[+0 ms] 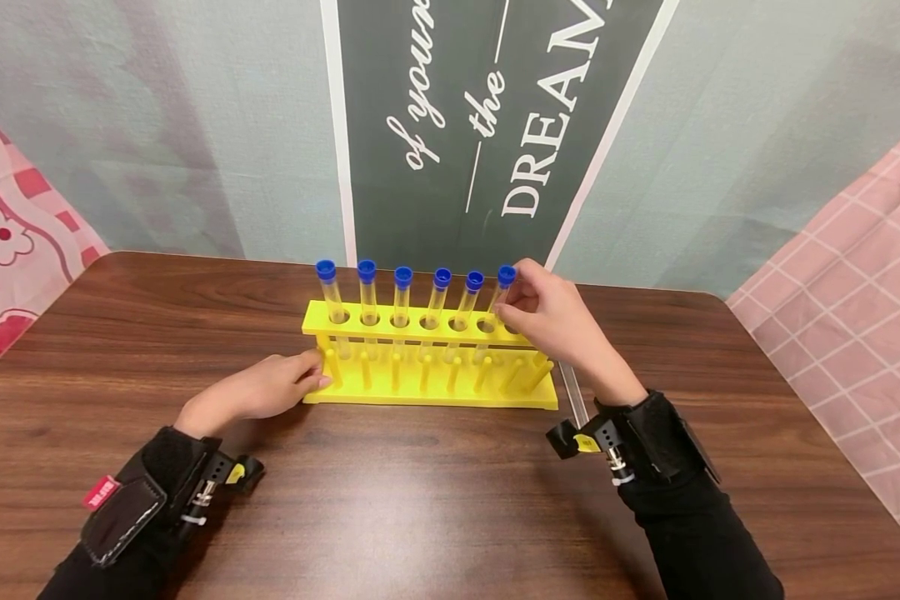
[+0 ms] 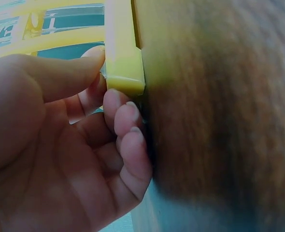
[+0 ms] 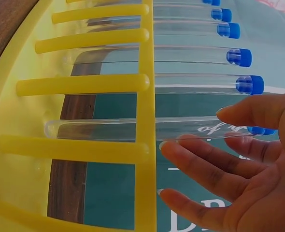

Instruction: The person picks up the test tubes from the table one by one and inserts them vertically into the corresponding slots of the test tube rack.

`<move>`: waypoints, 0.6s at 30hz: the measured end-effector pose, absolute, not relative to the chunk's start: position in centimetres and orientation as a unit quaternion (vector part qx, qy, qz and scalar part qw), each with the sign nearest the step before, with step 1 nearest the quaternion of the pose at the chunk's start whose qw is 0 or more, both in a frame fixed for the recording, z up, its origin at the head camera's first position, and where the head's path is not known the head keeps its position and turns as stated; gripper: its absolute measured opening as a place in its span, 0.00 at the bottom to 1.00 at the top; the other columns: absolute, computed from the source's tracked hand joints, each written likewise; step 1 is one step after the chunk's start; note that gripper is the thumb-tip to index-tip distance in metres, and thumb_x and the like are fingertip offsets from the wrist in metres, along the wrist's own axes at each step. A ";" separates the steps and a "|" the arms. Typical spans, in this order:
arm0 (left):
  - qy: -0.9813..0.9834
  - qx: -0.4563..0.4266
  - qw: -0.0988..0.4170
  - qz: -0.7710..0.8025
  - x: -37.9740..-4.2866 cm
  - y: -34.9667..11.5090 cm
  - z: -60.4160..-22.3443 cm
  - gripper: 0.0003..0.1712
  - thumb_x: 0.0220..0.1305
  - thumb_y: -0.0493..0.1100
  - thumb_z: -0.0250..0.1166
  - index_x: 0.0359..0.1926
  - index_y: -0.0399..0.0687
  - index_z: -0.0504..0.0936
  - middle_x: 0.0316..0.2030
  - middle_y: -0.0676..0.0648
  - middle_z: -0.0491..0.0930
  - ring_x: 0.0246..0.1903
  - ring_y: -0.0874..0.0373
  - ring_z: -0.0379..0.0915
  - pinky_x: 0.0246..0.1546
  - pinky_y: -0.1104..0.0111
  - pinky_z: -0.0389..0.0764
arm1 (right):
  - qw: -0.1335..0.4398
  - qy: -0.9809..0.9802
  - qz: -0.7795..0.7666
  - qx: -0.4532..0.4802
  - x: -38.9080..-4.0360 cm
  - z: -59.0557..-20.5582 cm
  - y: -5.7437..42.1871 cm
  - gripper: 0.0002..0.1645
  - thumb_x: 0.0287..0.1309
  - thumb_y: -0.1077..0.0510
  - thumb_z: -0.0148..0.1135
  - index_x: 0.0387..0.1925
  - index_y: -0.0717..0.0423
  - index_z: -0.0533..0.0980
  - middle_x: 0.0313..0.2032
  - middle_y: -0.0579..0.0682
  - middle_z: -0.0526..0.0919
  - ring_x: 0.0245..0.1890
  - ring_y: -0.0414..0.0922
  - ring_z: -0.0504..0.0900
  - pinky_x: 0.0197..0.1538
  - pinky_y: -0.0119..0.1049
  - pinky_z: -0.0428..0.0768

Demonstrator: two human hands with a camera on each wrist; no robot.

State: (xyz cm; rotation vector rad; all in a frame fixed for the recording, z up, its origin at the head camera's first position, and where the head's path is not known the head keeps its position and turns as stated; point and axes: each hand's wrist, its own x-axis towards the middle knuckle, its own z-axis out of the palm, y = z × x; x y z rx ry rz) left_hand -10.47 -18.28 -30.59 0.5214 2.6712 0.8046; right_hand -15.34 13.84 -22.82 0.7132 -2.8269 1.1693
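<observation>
A yellow test tube rack (image 1: 431,401) stands on the table, holding several clear test tubes with blue caps in a row. My right hand (image 1: 558,312) is at the row's right end, pinching the rightmost test tube (image 1: 501,293) just below its blue cap (image 1: 506,274). In the right wrist view that test tube (image 3: 99,129) passes through the rack's top plate, its rounded end near the base. Thumb and fingers (image 3: 205,169) lie on either side of it. At the rack's left end my left hand (image 1: 273,386) grips the base; the left wrist view shows thumb and fingertips around the yellow corner (image 2: 125,79).
A clear narrow strip (image 1: 573,393) lies right of the rack, partly hidden by the right wrist. Behind the brown wooden table (image 1: 405,492) hangs a grey-green cloth with white lettering (image 1: 487,108). Pink cloths (image 1: 870,333) hang at both sides.
</observation>
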 end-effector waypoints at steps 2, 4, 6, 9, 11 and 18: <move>0.931 0.181 0.150 0.279 -10.5 -18.3 -30.6 0.10 0.68 0.41 0.52 0.30 0.43 0.64 0.18 0.51 0.59 0.19 0.59 0.56 0.23 0.68 0.59 | 0.001 -0.901 0.369 0.226 -15.4 -22.9 13.9 0.10 0.56 0.63 0.57 0.39 0.60 0.68 0.32 0.53 0.80 0.32 0.45 0.80 0.36 0.38 0.76; 0.931 0.181 0.150 0.279 -10.4 -18.3 -30.6 0.10 0.68 0.42 0.52 0.30 0.43 0.64 0.18 0.51 0.59 0.19 0.59 0.56 0.23 0.68 0.59 | 0.001 -0.903 0.366 0.225 -15.4 -22.9 13.9 0.10 0.56 0.63 0.58 0.39 0.60 0.68 0.33 0.53 0.80 0.33 0.45 0.80 0.37 0.38 0.76; 0.931 0.184 0.149 0.279 -10.5 -18.3 -30.6 0.11 0.68 0.42 0.51 0.30 0.43 0.64 0.18 0.51 0.59 0.19 0.59 0.56 0.23 0.68 0.59 | 0.001 -0.903 0.365 0.224 -15.4 -22.9 13.9 0.10 0.56 0.63 0.58 0.39 0.60 0.69 0.33 0.53 0.80 0.33 0.45 0.80 0.37 0.38 0.77; 0.931 0.183 0.149 0.280 -10.5 -18.3 -30.6 0.11 0.68 0.42 0.51 0.29 0.43 0.64 0.18 0.51 0.59 0.19 0.59 0.56 0.23 0.68 0.59 | -0.001 -0.903 0.367 0.225 -15.4 -22.9 13.9 0.10 0.55 0.63 0.58 0.39 0.60 0.69 0.33 0.54 0.80 0.34 0.46 0.80 0.38 0.39 0.77; 0.930 0.183 0.149 0.280 -10.5 -18.4 -30.6 0.11 0.68 0.42 0.51 0.29 0.43 0.64 0.18 0.51 0.59 0.19 0.59 0.56 0.23 0.68 0.59 | -0.001 -0.902 0.368 0.226 -15.4 -22.9 14.0 0.10 0.55 0.63 0.58 0.39 0.60 0.69 0.33 0.54 0.80 0.34 0.46 0.80 0.38 0.39 0.77; 0.930 0.180 0.152 0.282 -10.5 -18.4 -30.7 0.10 0.68 0.42 0.51 0.30 0.43 0.64 0.19 0.51 0.59 0.19 0.59 0.56 0.23 0.68 0.59 | -0.001 -0.901 0.368 0.228 -15.4 -22.9 14.0 0.11 0.55 0.63 0.58 0.39 0.60 0.68 0.33 0.54 0.80 0.34 0.46 0.80 0.38 0.39 0.77</move>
